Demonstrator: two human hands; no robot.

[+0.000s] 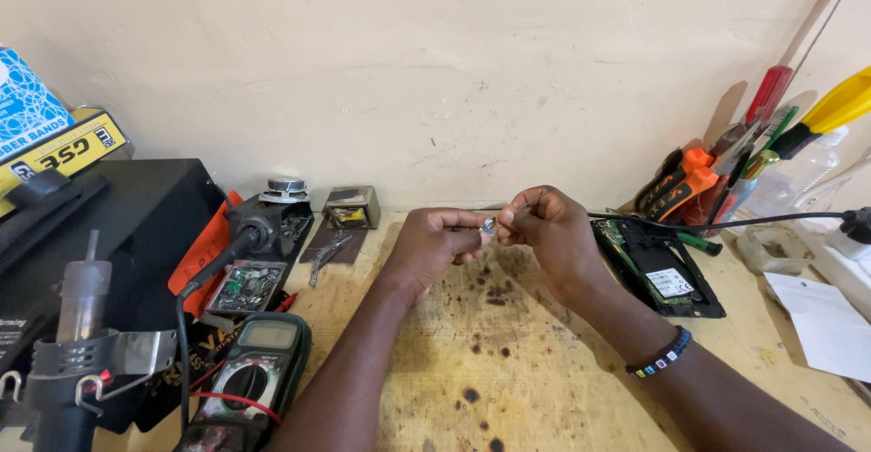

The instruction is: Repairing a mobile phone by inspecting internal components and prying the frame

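While both hands meet over the scorched wooden bench [508,361], 1 small silvery metal part [488,226] sits pinched between them, above the bench's far middle, near the wall. Left hand [434,245] has thumb + forefinger closed on the part's left end; right hand [544,230] nips its right end w/ fingertips, other fingers curled, a thin wire or lead poking up at approx 1 o'clock from that hand. Part is tiny, shiny, slightly blurred; exact kind can't be told. Right wrist wears 1 beaded bracelet [661,356]. Counted around: 1 green multimeter [247,381] at 8 o'clock of the hands, red lead across it; 1 bare green circuit board [245,287] at 9 o'clock; 1 hot-air tool in a metal holder [77,343] farther at 8 o'clock; 1 opened black device w/ board showing [662,275] at 3 o'clock, just beside right hand; 1 cluster of screwdrivers + pliers [726,175] at 2 o'clock; 1 white paper sheet [821,320] at 4 o'clock.
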